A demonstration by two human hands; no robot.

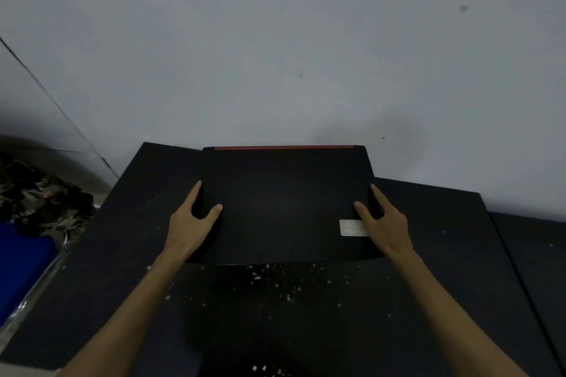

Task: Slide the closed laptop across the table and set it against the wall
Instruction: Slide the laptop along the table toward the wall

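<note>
The closed black laptop (284, 205) lies flat on the black table (128, 254), its red-striped back edge touching or nearly touching the pale grey wall (275, 55). A white sticker (350, 228) sits near its front right corner. My left hand (191, 220) grips the laptop's left edge, thumb on the lid and fingers along the side. My right hand (384, 220) grips the right edge the same way, partly covering the sticker.
White crumbs (275, 281) are scattered on the table in front of the laptop. A blue object (21, 263) and a dark patterned cloth (39, 196) lie off the table's left side. A second dark surface (533, 257) adjoins the table on the right.
</note>
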